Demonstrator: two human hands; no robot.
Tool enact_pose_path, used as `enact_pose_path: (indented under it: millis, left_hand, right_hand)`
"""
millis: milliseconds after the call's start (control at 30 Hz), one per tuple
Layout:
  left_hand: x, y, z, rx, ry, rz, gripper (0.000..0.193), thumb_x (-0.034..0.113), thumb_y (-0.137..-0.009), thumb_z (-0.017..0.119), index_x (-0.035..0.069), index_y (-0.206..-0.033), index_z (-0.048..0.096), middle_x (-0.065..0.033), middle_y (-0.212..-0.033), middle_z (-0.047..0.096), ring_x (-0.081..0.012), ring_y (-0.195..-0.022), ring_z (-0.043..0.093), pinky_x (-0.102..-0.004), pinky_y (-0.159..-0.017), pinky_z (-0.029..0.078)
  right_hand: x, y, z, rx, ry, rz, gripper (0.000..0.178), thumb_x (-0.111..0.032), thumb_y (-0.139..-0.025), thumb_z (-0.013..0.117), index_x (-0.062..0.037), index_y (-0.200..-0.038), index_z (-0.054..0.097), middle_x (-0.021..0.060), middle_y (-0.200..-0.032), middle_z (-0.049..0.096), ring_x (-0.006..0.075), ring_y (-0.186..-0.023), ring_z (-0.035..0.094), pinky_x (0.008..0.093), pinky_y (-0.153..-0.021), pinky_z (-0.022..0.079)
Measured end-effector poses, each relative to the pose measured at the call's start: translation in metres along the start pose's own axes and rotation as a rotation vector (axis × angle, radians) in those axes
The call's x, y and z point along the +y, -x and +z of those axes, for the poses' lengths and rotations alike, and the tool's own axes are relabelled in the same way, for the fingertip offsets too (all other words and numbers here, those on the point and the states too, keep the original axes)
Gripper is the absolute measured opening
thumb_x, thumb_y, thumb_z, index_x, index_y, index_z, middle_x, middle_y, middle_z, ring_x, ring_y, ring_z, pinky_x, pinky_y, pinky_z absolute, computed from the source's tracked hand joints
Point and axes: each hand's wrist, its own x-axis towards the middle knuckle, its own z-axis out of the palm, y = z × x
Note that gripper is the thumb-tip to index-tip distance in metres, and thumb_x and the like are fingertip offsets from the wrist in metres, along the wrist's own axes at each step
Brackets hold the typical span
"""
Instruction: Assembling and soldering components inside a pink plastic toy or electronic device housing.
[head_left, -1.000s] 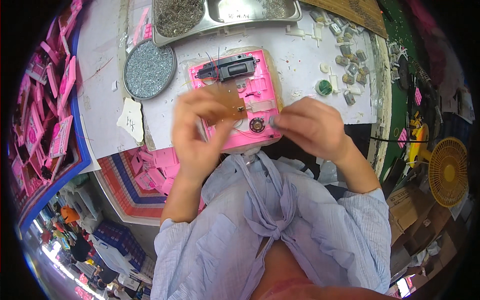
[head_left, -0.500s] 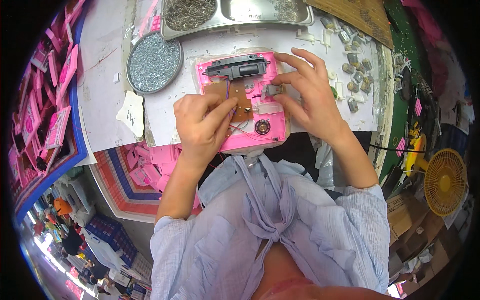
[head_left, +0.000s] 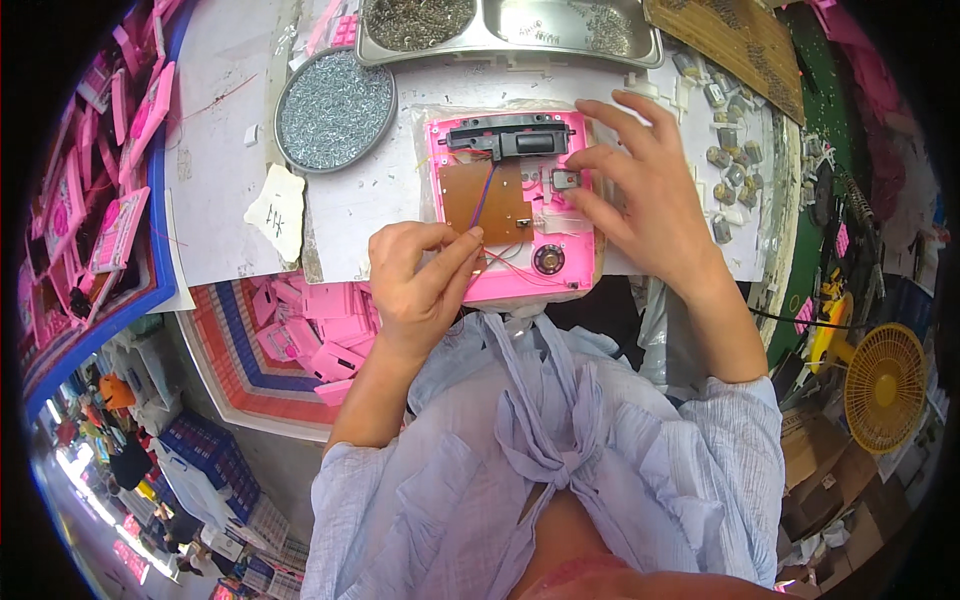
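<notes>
Over the brown circuit board, your left hand pinches the blue wire; keep it slack. Right of the board, your right hand's half-spread grip brackets the small motor, hold uncertain; steady it squarely.

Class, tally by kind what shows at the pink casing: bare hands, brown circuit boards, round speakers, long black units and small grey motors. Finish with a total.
Hands: 2 (left hand, right hand)
Circuit board: 1
Round speaker: 1
Long black unit: 1
Small grey motor: 1
Total: 6
</notes>
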Motion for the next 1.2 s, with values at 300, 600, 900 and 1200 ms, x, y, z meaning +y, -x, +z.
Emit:
enact_pose_path:
  millis: [300,600,900,1200]
  left_hand:
    - [-0.005,0.001,0.007,0.101,0.060,0.001,0.032,0.005,-0.072,0.084,0.010,-0.103,0.078,-0.0015,-0.088,0.066,-0.0195,-0.079,0.060,-0.0347,-0.075,0.042]
    - [-0.015,-0.002,0.007,0.242,0.089,-0.106,0.024,0.003,-0.081,0.080,0.008,-0.104,0.076,-0.0032,-0.086,0.069,-0.0191,-0.076,0.063,-0.0344,-0.078,0.041]
    - [-0.009,-0.008,-0.001,0.205,0.089,-0.138,0.015,0.000,-0.083,0.078,0.003,-0.097,0.075,-0.0070,-0.084,0.070,-0.0183,-0.074,0.063,-0.0320,-0.078,0.043]
    - [-0.009,-0.011,0.006,0.279,0.239,-0.247,0.009,0.002,-0.083,0.078,0.006,-0.089,0.072,-0.0047,-0.078,0.067,-0.0176,-0.068,0.060,-0.0313,-0.073,0.042]
  right_hand:
    - [-0.032,-0.075,0.062,0.109,-0.037,-0.334,0.017,-0.013,-0.071,0.080,-0.0083,-0.085,0.072,0.0067,-0.115,0.068,0.0330,-0.120,0.056,0.0455,-0.097,0.049]
    - [-0.026,-0.047,0.037,0.043,-0.153,-0.338,0.013,-0.019,-0.071,0.078,-0.0162,-0.083,0.075,-0.0043,-0.088,0.064,0.0233,-0.096,0.057,0.0418,-0.086,0.047]
    - [-0.029,-0.047,0.051,0.035,-0.078,-0.455,0.025,-0.016,-0.071,0.080,-0.0137,-0.095,0.077,-0.0047,-0.086,0.065,0.0209,-0.088,0.058,0.0419,-0.086,0.046]
    - [-0.019,-0.036,0.051,0.191,-0.131,-0.451,0.031,-0.014,-0.069,0.081,-0.0126,-0.099,0.075,-0.0030,-0.087,0.067,0.0211,-0.084,0.058,0.0412,-0.084,0.045]
